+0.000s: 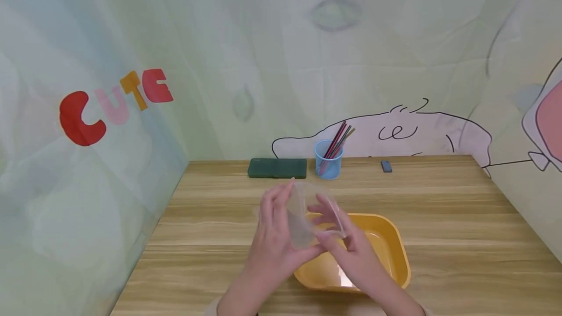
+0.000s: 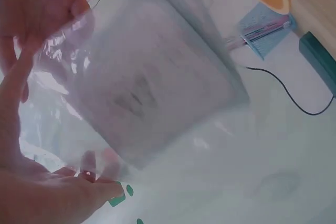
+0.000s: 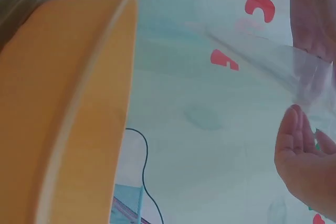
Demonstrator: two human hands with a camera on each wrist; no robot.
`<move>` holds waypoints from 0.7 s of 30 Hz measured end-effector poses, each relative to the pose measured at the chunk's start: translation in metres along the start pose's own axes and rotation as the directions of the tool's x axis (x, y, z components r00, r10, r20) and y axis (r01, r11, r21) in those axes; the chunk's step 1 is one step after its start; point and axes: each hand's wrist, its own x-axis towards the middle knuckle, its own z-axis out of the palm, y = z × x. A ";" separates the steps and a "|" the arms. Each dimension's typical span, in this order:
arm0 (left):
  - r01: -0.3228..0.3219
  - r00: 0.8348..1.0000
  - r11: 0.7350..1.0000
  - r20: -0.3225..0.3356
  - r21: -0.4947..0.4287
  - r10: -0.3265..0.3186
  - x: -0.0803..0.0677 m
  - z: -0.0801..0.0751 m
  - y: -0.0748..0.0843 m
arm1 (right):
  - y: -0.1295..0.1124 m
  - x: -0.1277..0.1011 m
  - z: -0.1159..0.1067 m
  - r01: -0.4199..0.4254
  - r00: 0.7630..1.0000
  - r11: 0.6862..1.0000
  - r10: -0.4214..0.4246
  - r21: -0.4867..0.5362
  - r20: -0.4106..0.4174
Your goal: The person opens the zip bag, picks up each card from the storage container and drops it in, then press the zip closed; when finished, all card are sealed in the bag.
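Note:
A clear plastic bag (image 1: 300,228) is held up between both hands above the near side of an orange-yellow tray (image 1: 397,252). My left hand (image 1: 274,240) grips the bag's left side, fingers raised behind it and thumb stretched along its lower edge. On the bag's right edge, my right hand (image 1: 353,247) has its thumb in front and its fingers spread beyond the film. The left wrist view shows the bag (image 2: 157,82) close up, with a blurred dark mark on it. Only part of the bag (image 3: 273,72) appears in the right wrist view.
Along the table's (image 1: 210,228) back edge lie a dark green flat case (image 1: 277,168), a light blue cup (image 1: 329,167) with several pencils, and a small blue-grey block (image 1: 386,166). A printed fabric backdrop (image 1: 219,87) hangs behind and beside the table.

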 end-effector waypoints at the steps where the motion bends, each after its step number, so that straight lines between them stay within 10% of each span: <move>1: 0.011 1.000 0.999 -0.004 -0.043 -0.011 0.000 -0.001 0.001 | -0.002 0.000 -0.003 -0.003 1.000 1.000 0.003 0.005 -0.022; 6: 0.124 0.992 0.944 0.007 -0.307 -0.128 0.004 -0.009 0.009 | -0.011 0.001 -0.018 0.008 0.992 1.000 -0.005 0.023 -0.130; 14: 0.270 0.961 0.756 0.121 -0.596 -0.248 0.009 0.003 0.008 | -0.021 0.001 -0.031 -0.087 0.979 0.995 0.093 0.038 -0.180; 21: 0.288 0.957 0.719 0.170 -0.632 -0.234 0.005 0.018 0.010 | -0.023 0.002 -0.033 -0.261 0.907 0.960 0.280 0.103 -0.314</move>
